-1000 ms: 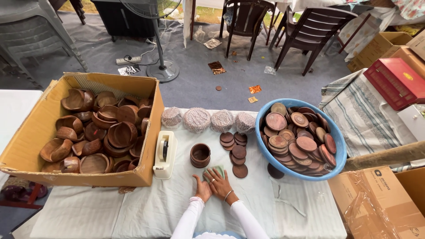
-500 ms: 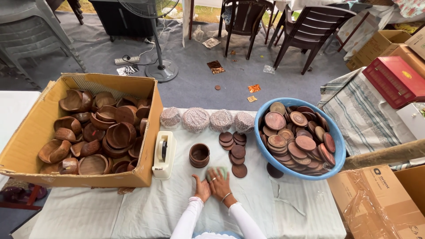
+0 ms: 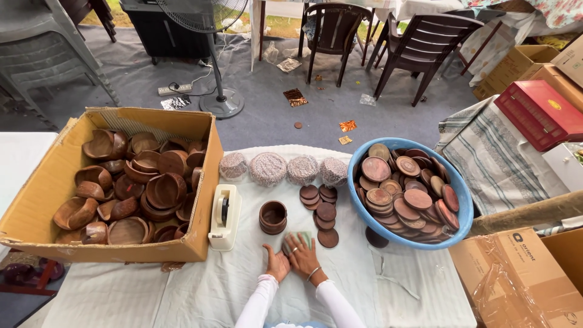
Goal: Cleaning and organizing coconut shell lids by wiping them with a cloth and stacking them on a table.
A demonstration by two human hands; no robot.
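On the white cloth of the table (image 3: 182, 291), just in front of the small wooden cup (image 3: 273, 217), both hands lie flat and close together. The right hand (image 3: 302, 255) spreads its fingers over a green sponge (image 3: 293, 239), pressing it down on the cloth, so only the sponge's far edge shows past the fingertips. The left hand (image 3: 277, 263) rests palm-down beside it, touching the right hand and holding nothing; it seems to steady the cloth.

The cup stands upright and open, apart from the hands, with nothing visible inside. Just right of the cup, loose wooden discs (image 3: 322, 207) lie in short stacks and singly, within easy reach of the right hand. Left of the cup sits a cream tape dispenser (image 3: 225, 215), set against the side of a cardboard box (image 3: 36, 200). That box is heaped with brown wooden bowls (image 3: 130, 185), tumbled at all angles, some nested in one another.

Beyond the discs, well right of the cup, a blue plastic basin (image 3: 461, 194) overhangs the table edge and is piled with round wooden lids (image 3: 407, 191), many tilted on edge. One dark disc (image 3: 376, 237) lies half under the basin. Behind the cup, four speckled wrapped bundles (image 3: 284, 168) stand in a row along the far edge of the table.
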